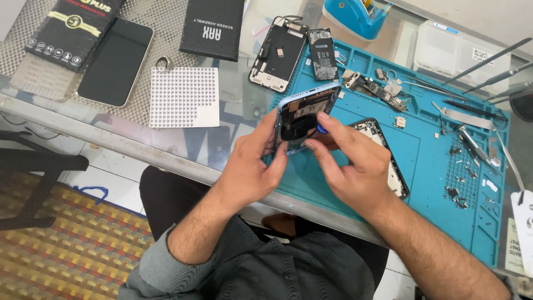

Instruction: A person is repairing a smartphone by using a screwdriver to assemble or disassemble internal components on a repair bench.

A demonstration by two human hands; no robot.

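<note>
Left hand is clamped on the side of an opened blue phone housing, holding it tilted up above the near-left part of the teal repair mat. Right hand is pinched on a small blue pry tool with thumb and forefinger, tip set against the housing's lower inside edge. The hands are close together, both on the same phone.

Progress, judged from the layout: teardown looks well along. The housing is open with its internals showing, and a black part inside appears to be what is being worked loose. Already out on the mat: a detached display panel, a battery, a logic board with small parts, and loose screws on the gridded section. No reassembly is visible; whether the black part is free yet cannot be told.

Around: a second open phone frame lies on the mat just under the right hand. A whole phone lies face up at far left, beside a white dotted sheet and two black boxes. Tweezers and spudgers sit on the mat's right side; a blue tape dispenser is at the back.

Obstacles: the second frame crowds the space below the hands, and the loose screws lie open to a knock.
</note>
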